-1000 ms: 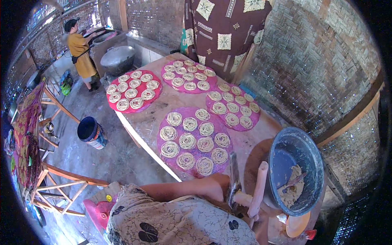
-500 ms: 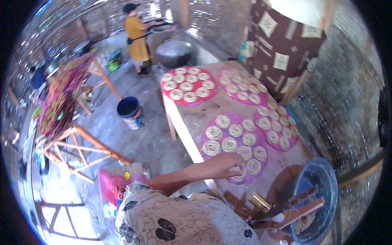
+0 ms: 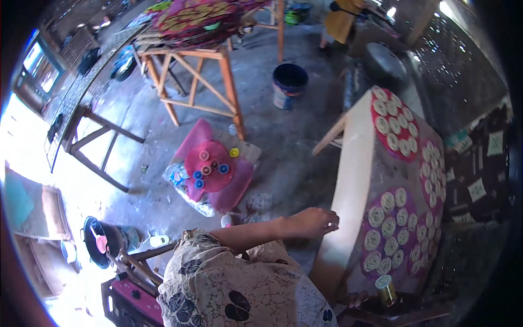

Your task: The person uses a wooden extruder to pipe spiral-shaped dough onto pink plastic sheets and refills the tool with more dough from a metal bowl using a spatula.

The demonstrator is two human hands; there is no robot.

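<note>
So the left hand [image 3: 313,222] is out beside the pale long side of the table [image 3: 351,185], fingers curled, a ring on one — the tips are turned out of sight, so I can't tell if they're pressed together or pinching something, or whether the hand touches the side. The right hand [image 3: 357,298] is down at the table's near end, mostly lost in shadow, so no idea what its grip is.

Closest thing to that right hand is a gold cylinder [image 3: 386,291], tilted a bit, at the table's near end. A dark bar [image 3: 395,313] runs across just below it and crowds that end. Farther up the table there's a purple sheet [image 3: 375,227] covered in pale noodle coils [image 3: 389,226], then a red sheet [image 3: 403,133] of them toward the far end.

Off the table's left side the floor's pretty busy: a dark bucket [image 3: 289,101] near the far end, a wooden stand [image 3: 232,95] piled with coloured sheets beyond it, and a red round plate [image 3: 210,185] with small caps on it, well apart from the table. Past the table's far end — a big metal pot [image 3: 385,62] and a person in mustard clothing [image 3: 341,22], partly cut off. Brown patterned cloth [image 3: 485,169] hangs along the table's right.
</note>
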